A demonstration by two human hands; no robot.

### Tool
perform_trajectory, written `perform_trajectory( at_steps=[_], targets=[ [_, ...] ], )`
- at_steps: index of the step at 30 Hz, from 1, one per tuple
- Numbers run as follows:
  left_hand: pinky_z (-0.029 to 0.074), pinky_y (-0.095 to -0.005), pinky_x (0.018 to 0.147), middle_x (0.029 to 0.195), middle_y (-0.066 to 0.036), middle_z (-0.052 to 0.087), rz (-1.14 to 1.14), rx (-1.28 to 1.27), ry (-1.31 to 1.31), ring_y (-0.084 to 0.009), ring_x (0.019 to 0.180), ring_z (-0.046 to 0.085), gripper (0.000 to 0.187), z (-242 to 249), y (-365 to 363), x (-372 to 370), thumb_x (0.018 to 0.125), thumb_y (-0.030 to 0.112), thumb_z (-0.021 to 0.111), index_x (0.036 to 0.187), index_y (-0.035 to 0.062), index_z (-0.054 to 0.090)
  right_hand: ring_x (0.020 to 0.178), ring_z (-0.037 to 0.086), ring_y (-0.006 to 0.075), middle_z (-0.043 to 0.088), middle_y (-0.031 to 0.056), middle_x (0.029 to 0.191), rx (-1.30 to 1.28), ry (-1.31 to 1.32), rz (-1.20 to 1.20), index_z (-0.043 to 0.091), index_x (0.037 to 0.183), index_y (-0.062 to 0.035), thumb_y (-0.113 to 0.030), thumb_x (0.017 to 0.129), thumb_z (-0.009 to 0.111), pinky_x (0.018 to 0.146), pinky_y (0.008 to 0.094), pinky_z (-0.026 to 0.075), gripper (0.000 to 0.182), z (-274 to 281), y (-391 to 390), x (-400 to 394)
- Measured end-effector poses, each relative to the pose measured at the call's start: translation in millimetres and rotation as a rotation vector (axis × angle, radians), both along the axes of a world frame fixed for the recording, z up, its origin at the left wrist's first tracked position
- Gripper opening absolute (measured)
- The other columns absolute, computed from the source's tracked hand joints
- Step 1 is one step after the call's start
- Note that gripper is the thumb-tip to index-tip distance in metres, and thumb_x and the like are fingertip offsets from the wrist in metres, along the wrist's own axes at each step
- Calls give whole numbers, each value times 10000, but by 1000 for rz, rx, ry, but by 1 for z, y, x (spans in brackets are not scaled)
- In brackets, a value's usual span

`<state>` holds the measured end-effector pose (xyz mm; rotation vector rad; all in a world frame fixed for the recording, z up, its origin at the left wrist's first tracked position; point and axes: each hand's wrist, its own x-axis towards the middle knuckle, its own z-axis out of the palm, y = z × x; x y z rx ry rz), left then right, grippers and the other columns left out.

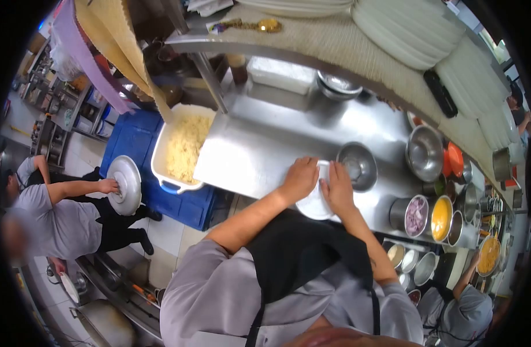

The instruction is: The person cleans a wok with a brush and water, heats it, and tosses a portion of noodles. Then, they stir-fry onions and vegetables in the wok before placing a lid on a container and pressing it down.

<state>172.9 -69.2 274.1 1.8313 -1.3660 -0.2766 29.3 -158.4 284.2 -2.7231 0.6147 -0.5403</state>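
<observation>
while both hands grip the white plate (314, 203), left hand (300, 178) and right hand (337, 188) should hold it level. keep it clear of the steel bowl (358, 165) just beside.

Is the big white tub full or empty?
Nearly full. The white tub holds a heap of pale yellow food reaching close to its rim.
</observation>
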Motion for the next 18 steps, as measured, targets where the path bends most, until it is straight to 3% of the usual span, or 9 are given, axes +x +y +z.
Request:
perform_trajectory(
  at_steps=[1, 7, 13, 16, 17, 18],
  targets=[
    [460, -479, 798, 1006, -219, 603, 15, 44, -35, -402, 923, 564, 268, 3, -1, -1, 900, 100, 501, 1133, -26, 549, 1156, 442, 455, 465, 292, 1244, -6, -15, 1, 447, 1255, 125, -164, 820, 618, 1020, 509, 337, 550, -2, 1, -1],
    [483, -463, 731, 950, -177, 623, -2, 109, -84, -371, 833, 595, 269, 0, 0, 3, 929, 134, 470, 1146, -1, 554, 1132, 462, 451, 482, 299, 1211, -37, 13, -12, 454, 1221, 149, -170, 805, 614, 1002, 514, 357, 548, 6, 5, 3],
    [483, -450, 744, 930, -176, 617, -45, 60, -58, -366, 863, 595, 286, -3, -8, 4, 921, 119, 479, 1170, -2, 552, 1125, 479, 439, 501, 294, 1193, -15, -65, -47, 472, 1197, 145, -185, 816, 614, 992, 506, 373, 523, 4, 2, -3],
    [486, -443, 771, 965, -182, 625, -38, 35, -72, -367, 888, 597, 283, -3, -6, 3, 927, 117, 477, 1168, -4, 563, 1124, 485, 427, 501, 287, 1193, 15, -81, -42, 479, 1196, 138, -188, 824, 612, 993, 486, 382, 513, 16, 4, -3],
    [481, -440, 808, 1072, -201, 610, -45, 52, -58, -372, 950, 585, 300, -2, -6, 3, 923, 110, 486, 1193, -5, 554, 1125, 486, 423, 501, 284, 1194, 37, -84, -33, 480, 1197, 137, -189, 827, 611, 993, 479, 384, 510, 19, 5, -3],
    [477, -446, 811, 1073, -209, 603, -39, 6, -96, -379, 960, 578, 293, -1, -6, 3, 918, 102, 492, 1184, -9, 551, 1125, 487, 419, 501, 281, 1195, 31, -84, -38, 479, 1199, 136, -190, 830, 608, 992, 475, 386, 510, 19, 6, -4]
  ],
)
